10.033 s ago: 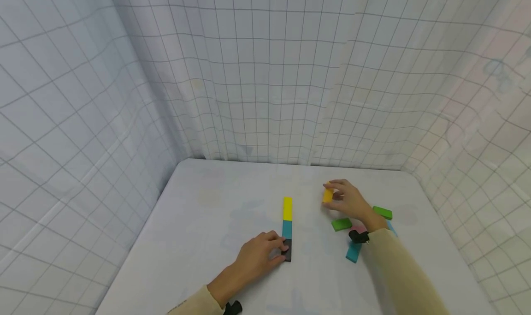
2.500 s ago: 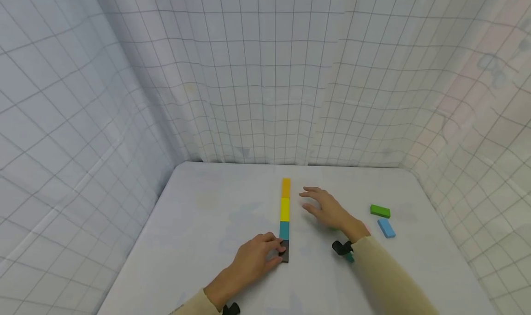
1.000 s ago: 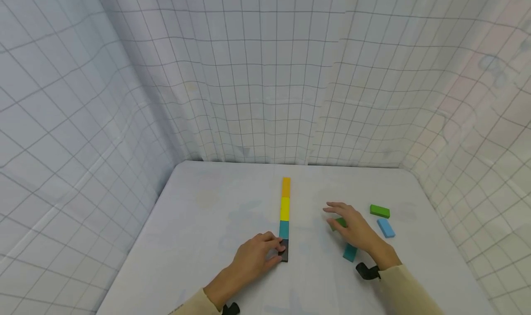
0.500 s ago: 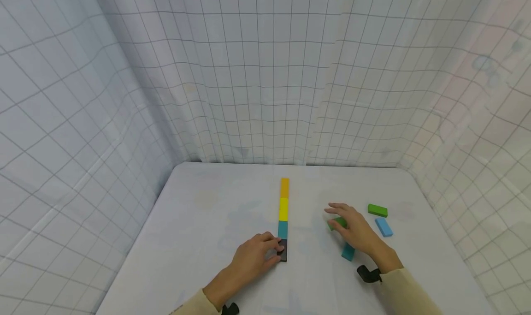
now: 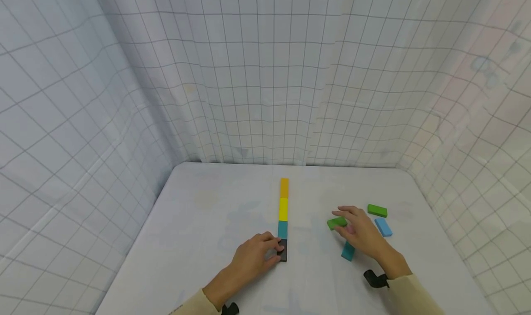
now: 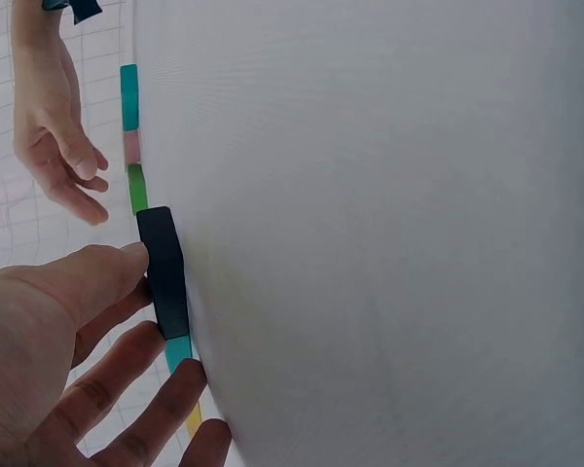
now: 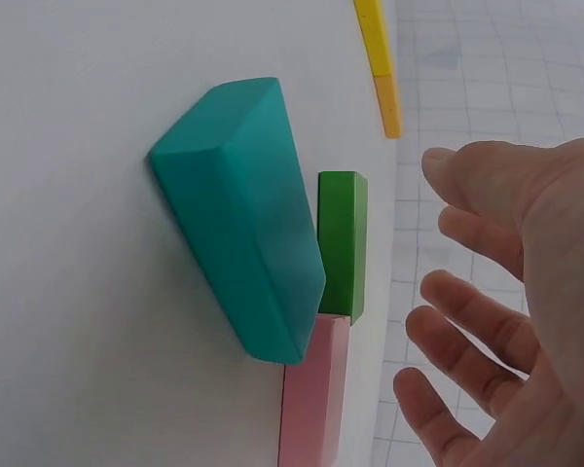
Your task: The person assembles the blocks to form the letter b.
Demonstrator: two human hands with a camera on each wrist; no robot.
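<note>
A black block (image 5: pixel 283 251) lies at the near end of a straight row of blocks. My left hand (image 5: pixel 256 255) holds it between thumb and fingers; in the left wrist view the thumb (image 6: pixel 107 277) touches its side. Beyond it the row runs on with a teal block (image 5: pixel 283 230), a yellow block (image 5: pixel 284 209) and an orange block (image 5: pixel 284 187), end to end. My right hand (image 5: pixel 362 232) hovers with parted fingers and holds nothing. Below it is a pink block (image 7: pixel 316 394), partly hidden in the head view, beside a green block (image 7: pixel 341 243) and another teal block (image 7: pixel 243 224).
Right of my right hand lie a second green block (image 5: pixel 377 210) and a light blue block (image 5: pixel 383 227). The white table (image 5: pixel 224 199) is bordered by white grid-patterned curtains (image 5: pixel 265 98) at the back and sides.
The orange block, earlier in my right hand, now lies at the row's far end. My right hand has drawn back rightward over the loose blocks. The left hand stays at the black block.
</note>
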